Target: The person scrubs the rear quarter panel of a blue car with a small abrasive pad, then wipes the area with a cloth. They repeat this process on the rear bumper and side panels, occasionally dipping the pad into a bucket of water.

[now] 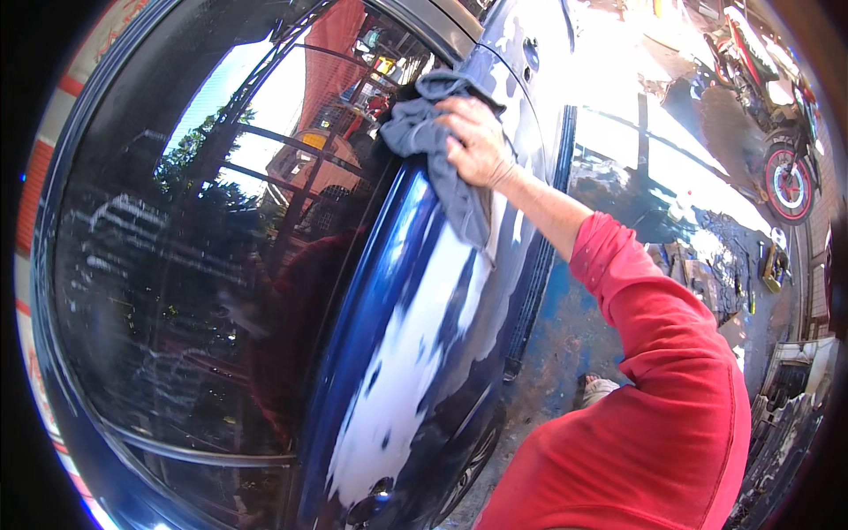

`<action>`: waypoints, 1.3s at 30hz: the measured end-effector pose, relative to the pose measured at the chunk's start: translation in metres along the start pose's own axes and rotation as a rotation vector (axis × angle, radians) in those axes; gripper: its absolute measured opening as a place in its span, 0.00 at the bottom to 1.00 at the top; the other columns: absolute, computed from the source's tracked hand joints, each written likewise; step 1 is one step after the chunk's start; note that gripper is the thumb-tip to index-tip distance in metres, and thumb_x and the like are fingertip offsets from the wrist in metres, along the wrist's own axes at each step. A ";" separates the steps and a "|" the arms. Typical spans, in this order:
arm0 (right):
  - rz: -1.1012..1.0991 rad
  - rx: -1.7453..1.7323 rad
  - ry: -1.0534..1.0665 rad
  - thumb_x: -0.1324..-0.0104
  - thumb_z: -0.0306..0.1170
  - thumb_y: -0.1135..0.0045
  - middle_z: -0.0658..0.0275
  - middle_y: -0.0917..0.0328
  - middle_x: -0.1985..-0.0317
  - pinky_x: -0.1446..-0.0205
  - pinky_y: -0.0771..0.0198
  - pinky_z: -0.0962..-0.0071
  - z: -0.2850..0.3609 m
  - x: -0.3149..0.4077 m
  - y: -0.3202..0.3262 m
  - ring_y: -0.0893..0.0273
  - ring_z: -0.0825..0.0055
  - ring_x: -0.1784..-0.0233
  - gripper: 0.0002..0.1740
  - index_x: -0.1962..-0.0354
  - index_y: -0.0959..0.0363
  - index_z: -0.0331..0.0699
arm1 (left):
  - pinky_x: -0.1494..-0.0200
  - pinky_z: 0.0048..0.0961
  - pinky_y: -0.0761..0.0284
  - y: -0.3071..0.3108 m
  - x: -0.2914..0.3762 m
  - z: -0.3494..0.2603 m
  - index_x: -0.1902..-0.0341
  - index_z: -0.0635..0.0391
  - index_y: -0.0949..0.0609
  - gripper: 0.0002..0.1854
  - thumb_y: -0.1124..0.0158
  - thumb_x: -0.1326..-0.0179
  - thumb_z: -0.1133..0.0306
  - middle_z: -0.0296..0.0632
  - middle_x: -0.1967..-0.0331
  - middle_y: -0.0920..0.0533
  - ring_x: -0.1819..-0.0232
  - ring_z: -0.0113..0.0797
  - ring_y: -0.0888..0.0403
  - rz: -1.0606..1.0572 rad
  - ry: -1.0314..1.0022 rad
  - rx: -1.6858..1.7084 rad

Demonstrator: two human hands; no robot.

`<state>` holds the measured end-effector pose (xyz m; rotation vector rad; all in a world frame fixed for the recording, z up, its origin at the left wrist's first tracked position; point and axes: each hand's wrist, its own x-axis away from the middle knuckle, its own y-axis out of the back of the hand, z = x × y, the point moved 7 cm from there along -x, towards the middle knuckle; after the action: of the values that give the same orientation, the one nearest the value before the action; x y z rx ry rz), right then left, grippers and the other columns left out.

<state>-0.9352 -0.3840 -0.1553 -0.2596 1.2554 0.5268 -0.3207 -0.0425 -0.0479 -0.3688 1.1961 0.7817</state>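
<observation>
My right hand (478, 138) presses a crumpled grey cloth (457, 192) against the upper edge of a dark blue car door (414, 218), where the window meets the rear pillar. Part of the cloth hangs down over the door's outer skin. Below it spreads a pale, uneven patch (387, 404) of bare or primed surface with ragged edges. Beside the cloth is the car's dark side window (199, 285), marked with whitish smears and full of reflections. A door handle (377, 491) shows near the bottom. My left hand is out of view.
A motorcycle (788, 179) with a red-rimmed wheel stands at the right. Scattered tools and parts (715, 265) lie on the stained floor (563, 344). Car parts (782, 424) rest at the lower right. A foot (596, 389) shows beside the car.
</observation>
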 end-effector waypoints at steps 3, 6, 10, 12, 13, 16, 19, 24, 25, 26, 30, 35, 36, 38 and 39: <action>-0.050 0.047 -0.023 0.37 0.36 0.41 0.54 0.18 0.44 0.30 0.28 0.54 -0.069 -0.015 0.000 0.21 0.50 0.40 0.18 0.54 0.19 0.35 | 0.24 0.58 0.36 -0.002 -0.001 -0.008 0.29 0.52 0.19 0.25 0.51 0.19 0.52 0.49 0.27 0.23 0.27 0.57 0.26 -0.027 0.005 0.046; -0.044 0.055 -0.057 0.33 0.37 0.43 0.51 0.21 0.41 0.28 0.30 0.55 -0.134 -0.018 -0.007 0.24 0.49 0.36 0.18 0.50 0.20 0.35 | 0.24 0.59 0.37 -0.004 0.001 -0.012 0.28 0.54 0.20 0.24 0.45 0.20 0.56 0.51 0.27 0.23 0.27 0.57 0.26 -0.026 -0.027 -0.036; -0.129 0.139 -0.156 0.29 0.35 0.47 0.50 0.26 0.33 0.20 0.36 0.56 -0.222 -0.006 -0.016 0.31 0.50 0.25 0.19 0.45 0.23 0.36 | 0.24 0.57 0.36 -0.014 0.009 -0.008 0.27 0.59 0.23 0.26 0.42 0.22 0.57 0.55 0.29 0.23 0.28 0.60 0.25 0.004 -0.034 0.021; 0.014 0.685 0.061 0.26 0.32 0.48 0.49 0.27 0.31 0.17 0.40 0.56 -0.242 0.004 -0.036 0.35 0.47 0.21 0.15 0.47 0.23 0.34 | 0.24 0.56 0.35 -0.026 0.015 -0.003 0.27 0.60 0.24 0.27 0.41 0.22 0.57 0.58 0.29 0.23 0.29 0.62 0.26 0.043 -0.007 0.103; -0.035 0.688 0.029 0.25 0.31 0.49 0.47 0.27 0.31 0.17 0.39 0.56 -0.256 0.011 -0.036 0.36 0.45 0.21 0.14 0.49 0.23 0.32 | 0.24 0.56 0.35 -0.033 0.018 0.000 0.27 0.61 0.25 0.28 0.41 0.23 0.57 0.60 0.29 0.23 0.29 0.63 0.26 0.067 -0.007 0.113; -0.076 0.492 -0.366 0.20 0.41 0.53 0.46 0.36 0.23 0.14 0.47 0.57 -0.289 0.041 -0.038 0.42 0.47 0.17 0.25 0.36 0.30 0.32 | 0.21 0.60 0.40 -0.053 0.028 0.013 0.22 0.63 0.30 0.36 0.43 0.22 0.49 0.62 0.26 0.27 0.24 0.65 0.31 0.097 0.001 0.162; -0.191 0.108 -0.682 0.16 0.40 0.59 0.48 0.39 0.20 0.13 0.51 0.66 -0.254 0.086 -0.041 0.46 0.57 0.14 0.29 0.27 0.32 0.34 | 0.23 0.56 0.37 -0.069 0.030 0.028 0.31 0.66 0.19 0.33 0.50 0.19 0.47 0.66 0.29 0.25 0.26 0.64 0.30 -0.153 -0.037 0.391; -0.122 0.127 -0.144 0.19 0.43 0.53 0.39 0.37 0.22 0.19 0.43 0.47 -0.001 0.116 -0.042 0.41 0.36 0.19 0.24 0.39 0.24 0.33 | 0.22 0.56 0.45 -0.088 0.047 0.061 0.30 0.65 0.20 0.39 0.60 0.18 0.39 0.61 0.26 0.27 0.22 0.60 0.35 -0.023 0.129 0.533; -0.059 0.131 -0.182 0.19 0.45 0.53 0.39 0.37 0.23 0.19 0.43 0.45 0.051 0.122 -0.045 0.41 0.36 0.19 0.27 0.39 0.24 0.31 | 0.21 0.54 0.44 -0.085 0.049 0.063 0.30 0.66 0.20 0.42 0.63 0.18 0.38 0.60 0.25 0.27 0.22 0.59 0.34 -0.030 0.120 0.537; -0.066 0.095 -0.145 0.20 0.46 0.53 0.40 0.36 0.23 0.20 0.44 0.42 0.111 0.127 -0.044 0.42 0.36 0.19 0.27 0.40 0.24 0.32 | 0.21 0.54 0.44 -0.082 0.049 0.065 0.30 0.66 0.20 0.43 0.65 0.18 0.37 0.59 0.25 0.27 0.22 0.58 0.34 -0.080 0.120 0.608; -0.026 0.013 -0.007 0.24 0.51 0.49 0.46 0.32 0.24 0.27 0.42 0.35 0.354 0.150 -0.042 0.40 0.40 0.18 0.26 0.42 0.20 0.40 | 0.17 0.51 0.45 -0.077 0.048 0.077 0.25 0.66 0.28 0.46 0.73 0.18 0.34 0.56 0.25 0.27 0.20 0.53 0.35 -0.162 0.159 0.986; 0.198 -0.381 0.137 0.46 0.49 0.27 0.57 0.25 0.32 0.40 0.34 0.34 0.612 0.222 -0.045 0.31 0.48 0.23 0.31 0.45 0.18 0.49 | 0.15 0.46 0.49 -0.080 0.061 0.128 0.23 0.68 0.32 0.50 0.75 0.20 0.30 0.59 0.23 0.29 0.18 0.52 0.37 -0.209 0.367 1.636; 0.154 -0.450 0.165 0.47 0.50 0.26 0.58 0.28 0.27 0.40 0.33 0.39 0.649 0.243 -0.039 0.31 0.52 0.22 0.33 0.44 0.19 0.49 | 0.15 0.46 0.49 -0.086 0.070 0.140 0.22 0.68 0.32 0.49 0.75 0.19 0.31 0.59 0.23 0.29 0.18 0.52 0.36 -0.178 0.462 1.738; 0.303 -0.580 0.217 0.45 0.50 0.26 0.61 0.31 0.23 0.40 0.31 0.53 0.711 0.291 -0.041 0.28 0.66 0.24 0.34 0.41 0.21 0.52 | 0.15 0.47 0.49 -0.082 0.083 0.172 0.22 0.68 0.33 0.47 0.74 0.18 0.34 0.59 0.23 0.30 0.19 0.53 0.36 -0.098 0.411 1.671; 0.328 -0.601 0.221 0.43 0.50 0.27 0.64 0.29 0.26 0.39 0.29 0.57 0.732 0.315 -0.039 0.26 0.67 0.27 0.32 0.41 0.21 0.53 | 0.15 0.49 0.49 -0.077 0.080 0.193 0.21 0.68 0.35 0.45 0.73 0.17 0.36 0.60 0.23 0.30 0.19 0.54 0.35 -0.069 0.266 1.515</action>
<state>-0.2395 -0.0024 -0.2372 -0.6340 1.3364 1.1853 -0.1211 0.0545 -0.0656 0.7588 1.6733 -0.3743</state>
